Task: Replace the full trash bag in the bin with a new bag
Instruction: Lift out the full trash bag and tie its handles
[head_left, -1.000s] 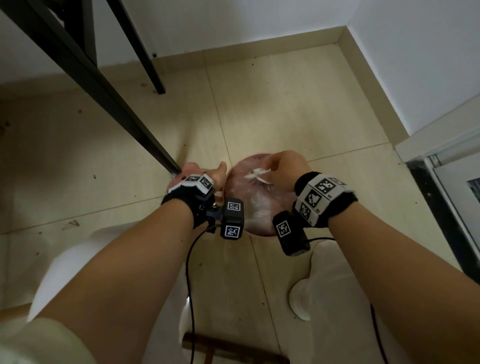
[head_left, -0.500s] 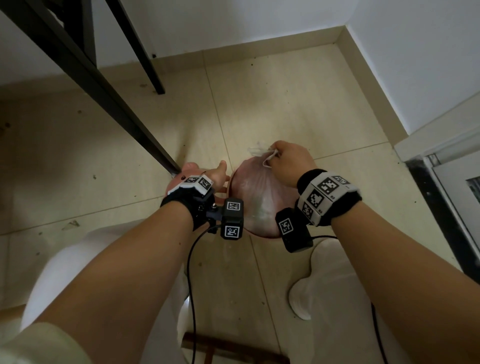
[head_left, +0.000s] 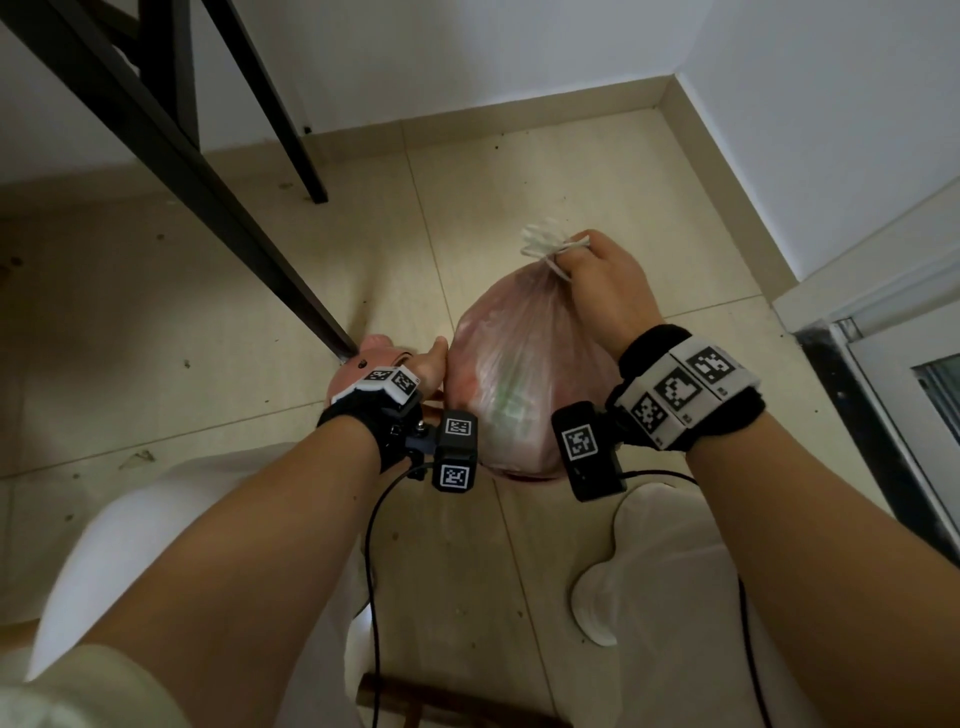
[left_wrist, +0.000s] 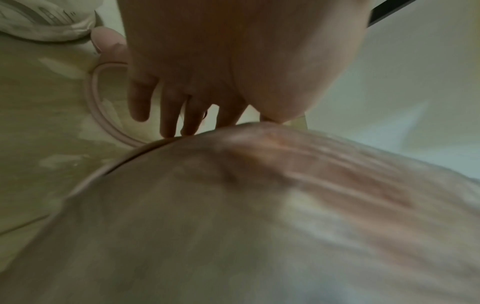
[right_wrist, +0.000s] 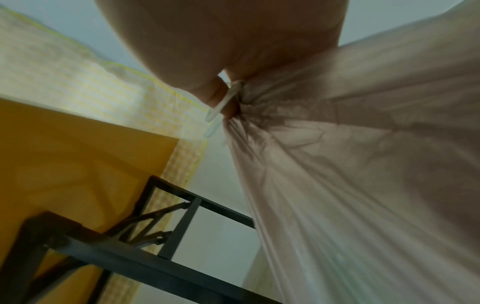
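1. The left hand (head_left: 415, 371), fingers loosely straight, rests on the pink bin's (head_left: 358, 366) rim.
2. The right hand (head_left: 602, 286) grips the knotted neck of the full trash bag (head_left: 519, 374), which hangs just above the bin.
3. Beyond lies the tiled floor (head_left: 545, 171).

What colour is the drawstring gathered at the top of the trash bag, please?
White; the drawstring shows best in the head view, pinched by the right hand.

R hand (head_left: 605, 291) grips bag (head_left: 524, 384) (tied).

Tiled floor (head_left: 545, 171) under pink bin (head_left: 358, 366)
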